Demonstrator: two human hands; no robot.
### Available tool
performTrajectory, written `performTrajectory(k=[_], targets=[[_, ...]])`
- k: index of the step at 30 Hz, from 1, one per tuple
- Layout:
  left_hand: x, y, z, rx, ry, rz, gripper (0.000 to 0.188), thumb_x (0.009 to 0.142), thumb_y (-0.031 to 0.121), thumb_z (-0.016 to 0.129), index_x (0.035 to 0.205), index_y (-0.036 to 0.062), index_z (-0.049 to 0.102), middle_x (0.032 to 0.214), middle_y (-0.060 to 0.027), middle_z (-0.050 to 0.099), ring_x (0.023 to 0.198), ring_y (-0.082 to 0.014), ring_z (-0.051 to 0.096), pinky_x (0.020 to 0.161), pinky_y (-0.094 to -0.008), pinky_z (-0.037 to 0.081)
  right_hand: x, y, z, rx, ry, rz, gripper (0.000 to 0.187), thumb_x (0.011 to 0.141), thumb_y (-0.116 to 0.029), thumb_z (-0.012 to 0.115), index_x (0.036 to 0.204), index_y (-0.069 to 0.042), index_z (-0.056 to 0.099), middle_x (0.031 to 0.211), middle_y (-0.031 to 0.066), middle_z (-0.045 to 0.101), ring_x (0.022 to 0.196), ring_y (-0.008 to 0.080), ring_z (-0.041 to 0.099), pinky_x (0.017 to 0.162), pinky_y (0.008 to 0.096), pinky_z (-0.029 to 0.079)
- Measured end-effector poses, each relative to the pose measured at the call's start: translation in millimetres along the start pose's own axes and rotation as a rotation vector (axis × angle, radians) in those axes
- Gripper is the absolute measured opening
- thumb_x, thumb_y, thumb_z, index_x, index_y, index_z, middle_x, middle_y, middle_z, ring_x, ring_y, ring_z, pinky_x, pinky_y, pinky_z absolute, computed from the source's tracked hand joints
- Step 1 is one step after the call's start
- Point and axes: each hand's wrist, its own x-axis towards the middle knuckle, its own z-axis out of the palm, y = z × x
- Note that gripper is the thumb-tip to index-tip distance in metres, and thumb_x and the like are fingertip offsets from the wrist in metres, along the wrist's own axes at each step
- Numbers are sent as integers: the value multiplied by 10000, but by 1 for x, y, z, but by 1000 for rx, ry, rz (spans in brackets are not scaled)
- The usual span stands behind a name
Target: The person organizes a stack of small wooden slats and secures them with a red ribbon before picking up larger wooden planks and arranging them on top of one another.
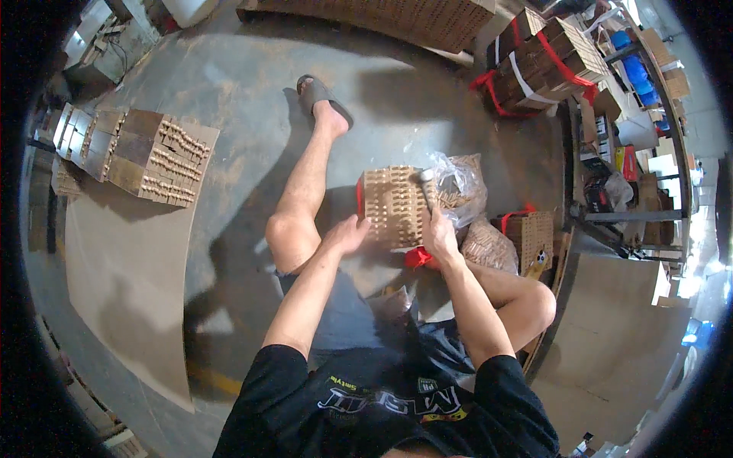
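A bundle of brown wooden blocks (397, 210), studded with rows of pale wooden dowels, sits between my legs with a red strap at its side. My right hand (440, 235) is closed around the handle of a hammer (426, 177), whose metal head lies over the bundle's far right part. At the near left edge of the bundle, my left hand (349, 234) has its fingers drawn together; what is in them, if anything, is too small to make out. Beside the bundle on the right lies a clear plastic bag (458, 187) with dowels in it.
Another bag of dowels (489, 246) and a red-strapped block bundle (528, 238) are by my right knee. Dowelled blocks (156, 159) stand on cardboard (126, 282) at left. Strapped stacks (538, 65) and a metal shelf (630, 216) are at right.
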Motion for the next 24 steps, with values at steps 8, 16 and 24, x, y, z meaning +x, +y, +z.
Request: performTrajectory(k=[8,16,24], targets=[[1,-11,9,-55,6,-14,682,986,554,360,1379,13,493,1351,-250,546,1284,-373,506,1079,-449,387,1,-13,-4,-47,-63,-43,319,980,-267,497,1104,20,561,898,320,636,929,493,604,805,548,457],[-13,6,-10,-86,-89,-2,767,984,576,354,1424,-49,414,1427,-278,464,1353,-375,437,1108,-447,353,5,-25,-6,-69,-130,-34,344,992,-312,483,1070,12,568,882,322,641,884,516,609,768,563,464],[1,-5,3,-33,-2,-3,743,970,601,338,1359,-10,503,1326,-276,554,1266,-398,516,1067,-466,390,12,-28,-11,-197,-122,-92,350,991,-321,485,1062,7,584,938,335,639,948,528,592,806,552,468]])
